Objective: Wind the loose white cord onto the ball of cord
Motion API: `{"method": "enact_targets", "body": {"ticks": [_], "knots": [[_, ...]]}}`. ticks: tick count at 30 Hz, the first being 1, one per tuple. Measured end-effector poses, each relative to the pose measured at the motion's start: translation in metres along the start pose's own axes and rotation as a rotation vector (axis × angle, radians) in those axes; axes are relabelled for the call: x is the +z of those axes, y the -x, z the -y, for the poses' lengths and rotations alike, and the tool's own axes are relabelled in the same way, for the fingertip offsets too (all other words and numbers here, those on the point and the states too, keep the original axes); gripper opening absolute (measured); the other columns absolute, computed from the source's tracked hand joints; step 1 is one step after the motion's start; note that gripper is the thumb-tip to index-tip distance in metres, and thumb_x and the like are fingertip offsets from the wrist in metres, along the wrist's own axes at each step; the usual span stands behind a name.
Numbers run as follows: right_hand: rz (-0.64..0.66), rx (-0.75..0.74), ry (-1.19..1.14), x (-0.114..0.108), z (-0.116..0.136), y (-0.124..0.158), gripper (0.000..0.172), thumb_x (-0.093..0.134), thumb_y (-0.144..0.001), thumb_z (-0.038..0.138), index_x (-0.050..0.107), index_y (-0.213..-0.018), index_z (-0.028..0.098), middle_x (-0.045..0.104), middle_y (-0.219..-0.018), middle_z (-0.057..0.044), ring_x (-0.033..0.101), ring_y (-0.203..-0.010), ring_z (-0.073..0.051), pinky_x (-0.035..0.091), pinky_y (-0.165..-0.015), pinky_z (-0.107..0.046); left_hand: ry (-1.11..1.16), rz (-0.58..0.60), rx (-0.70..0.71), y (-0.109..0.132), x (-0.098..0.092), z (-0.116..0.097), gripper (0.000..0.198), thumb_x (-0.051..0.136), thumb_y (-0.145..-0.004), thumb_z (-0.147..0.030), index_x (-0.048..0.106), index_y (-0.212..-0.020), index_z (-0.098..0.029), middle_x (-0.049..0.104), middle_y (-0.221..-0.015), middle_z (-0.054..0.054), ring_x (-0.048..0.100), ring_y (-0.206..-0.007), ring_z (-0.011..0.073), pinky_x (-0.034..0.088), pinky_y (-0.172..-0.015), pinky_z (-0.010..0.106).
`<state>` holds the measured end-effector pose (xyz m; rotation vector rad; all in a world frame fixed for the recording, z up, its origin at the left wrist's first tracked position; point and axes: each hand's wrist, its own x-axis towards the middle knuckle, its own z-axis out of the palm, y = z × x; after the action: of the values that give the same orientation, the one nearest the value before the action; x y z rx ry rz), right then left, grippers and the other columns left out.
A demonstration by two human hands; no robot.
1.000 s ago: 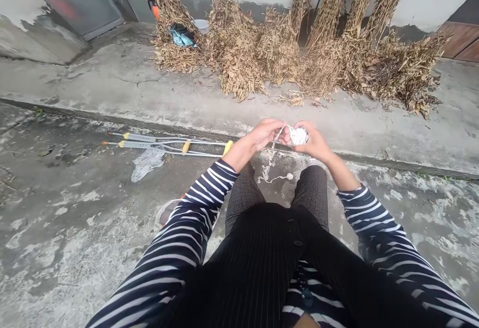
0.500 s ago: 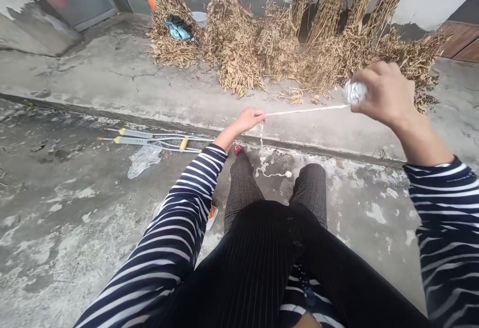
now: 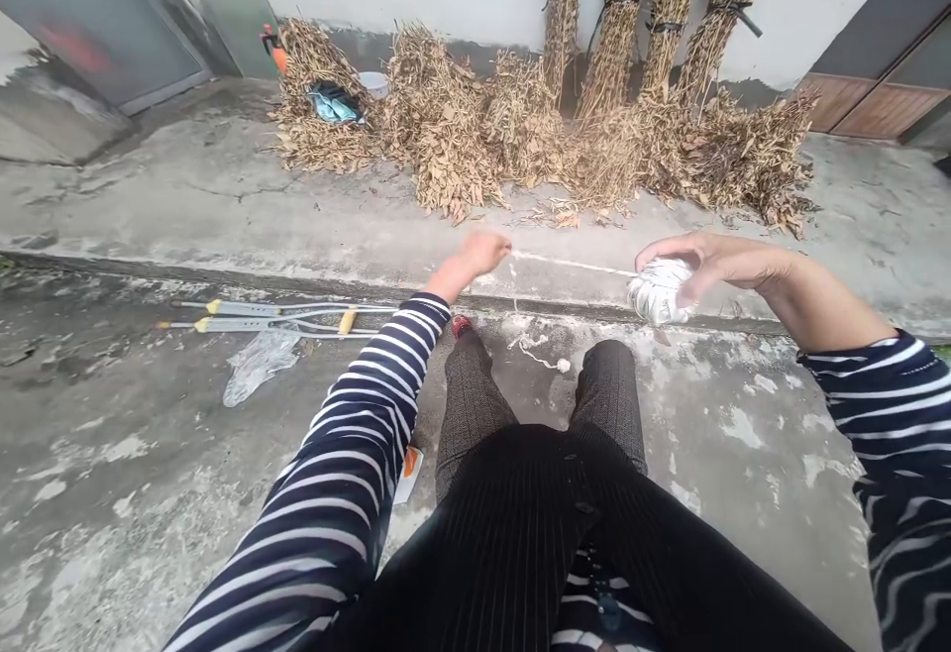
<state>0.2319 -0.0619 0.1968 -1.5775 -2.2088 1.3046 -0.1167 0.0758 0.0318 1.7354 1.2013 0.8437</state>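
My right hand (image 3: 717, 266) is closed around a ball of white cord (image 3: 660, 291), fingers over its top and thumb at its near side. From the ball a stretch of white cord (image 3: 572, 263) runs left to my left hand (image 3: 482, 253), which pinches it between closed fingertips. Below that pinch the cord hangs down toward the ground. A loose tangle of the same cord (image 3: 531, 343) lies between my feet, ending in a small white knot or clump (image 3: 563, 366).
Crutches (image 3: 282, 320) and a crumpled clear plastic bag (image 3: 260, 365) lie on the concrete at left. A low step edge (image 3: 163, 275) crosses ahead. Dried plant bundles (image 3: 453, 137) lean along the wall. An orange-and-white packet (image 3: 408, 474) is by my left leg.
My right hand has come down and left with the ball, turning so the ball faces me more. The stretched cord is shorter. The view has tilted up slightly.
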Motion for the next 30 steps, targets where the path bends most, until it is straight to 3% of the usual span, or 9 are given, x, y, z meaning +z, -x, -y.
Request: {"method": "enact_targets", "body": {"ticks": [3,6,8,11,15,20,24,26,30], "knots": [[-0.024,0.037,-0.117,0.007,0.002,-0.007,0.05,0.088,-0.055,0.046,0.079,-0.102,0.031,0.073,-0.107,-0.005,0.067,-0.099,-0.029,0.061,-0.079,-0.045,0.046,0.062,-0.062,0.017,0.042,-0.009,0.008,0.071,-0.081,-0.012,0.077,-0.086,-0.014,0.076,-0.097,0.009,0.063,-0.097,0.024,0.046,-0.109,0.05],[-0.03,0.091,-0.173,0.012,-0.002,-0.017,0.052,0.084,-0.058,0.046,0.079,-0.108,0.031,0.074,-0.112,-0.007,0.069,-0.096,-0.029,0.062,-0.069,-0.043,0.368,0.211,-0.014,0.043,0.076,-0.036,0.03,0.072,-0.088,-0.027,0.075,-0.116,-0.016,0.071,-0.132,0.014,0.067,-0.111,0.0251,0.059,-0.092,0.041],[-0.036,0.102,-0.18,0.014,-0.004,-0.023,0.05,0.082,-0.06,0.043,0.079,-0.109,0.031,0.075,-0.113,-0.007,0.07,-0.096,-0.028,0.063,-0.066,-0.042,0.573,0.341,0.024,0.059,0.088,-0.054,0.042,0.077,-0.086,-0.034,0.072,-0.124,-0.017,0.07,-0.134,0.016,0.069,-0.113,0.0255,0.061,-0.086,0.038],[-0.044,0.103,-0.156,0.016,-0.004,-0.029,0.048,0.082,-0.062,0.041,0.078,-0.108,0.031,0.075,-0.112,-0.006,0.071,-0.093,-0.026,0.061,-0.061,-0.038,0.681,0.431,0.019,0.073,0.096,-0.073,0.052,0.083,-0.082,-0.04,0.07,-0.124,-0.013,0.077,-0.109,0.015,0.073,-0.096,0.0229,0.061,-0.081,0.036],[-0.046,0.106,-0.062,0.019,-0.006,-0.034,0.047,0.082,-0.06,0.038,0.078,-0.106,0.03,0.074,-0.105,-0.004,0.067,-0.089,-0.023,0.054,-0.056,-0.031,0.447,0.403,0.005,0.079,0.088,-0.084,0.048,0.086,-0.077,-0.041,0.073,-0.112,-0.011,0.072,-0.069,0.004,0.065,-0.061,0.015,0.053,-0.067,0.031],[-0.137,0.207,0.085,0.024,-0.008,-0.038,0.058,0.088,-0.055,0.032,0.078,-0.111,0.025,0.07,-0.104,-0.005,0.057,-0.078,-0.018,0.042,-0.052,-0.026,0.093,0.418,0.135,0.083,0.064,-0.099,0.019,0.079,-0.081,-0.033,0.077,-0.077,-0.015,0.061,-0.05,-0.001,0.051,-0.045,0.0099,0.043,-0.058,0.028],[-0.173,0.204,0.211,0.027,-0.005,-0.043,0.056,0.088,-0.058,0.03,0.078,-0.114,0.028,0.069,-0.094,-0.003,0.059,-0.079,-0.02,0.045,-0.063,-0.03,0.192,0.552,0.108,0.076,0.036,-0.117,0.025,0.073,-0.084,-0.025,0.072,-0.062,-0.014,0.065,-0.056,0.004,0.06,-0.051,0.0131,0.053,-0.067,0.031],[-0.203,0.147,0.343,0.027,-0.007,-0.047,0.054,0.089,-0.061,0.032,0.078,-0.113,0.031,0.071,-0.097,-0.003,0.063,-0.088,-0.025,0.049,-0.075,-0.036,0.307,0.558,0.051,0.072,0.023,-0.12,0.029,0.069,-0.088,-0.025,0.07,-0.061,-0.013,0.064,-0.055,0.005,0.062,-0.055,0.014,0.057,-0.076,0.036],[-0.495,0.038,0.637,0.018,-0.019,-0.051,0.06,0.094,-0.061,0.039,0.078,-0.118,0.031,0.068,-0.112,-0.009,0.059,-0.111,-0.038,0.051,-0.087,-0.049,0.521,0.612,-0.023,0.082,0.016,-0.091,0.034,0.067,-0.09,-0.034,0.066,-0.062,-0.014,0.061,-0.052,0.003,0.06,-0.052,0.0129,0.059,-0.086,0.041]]}}
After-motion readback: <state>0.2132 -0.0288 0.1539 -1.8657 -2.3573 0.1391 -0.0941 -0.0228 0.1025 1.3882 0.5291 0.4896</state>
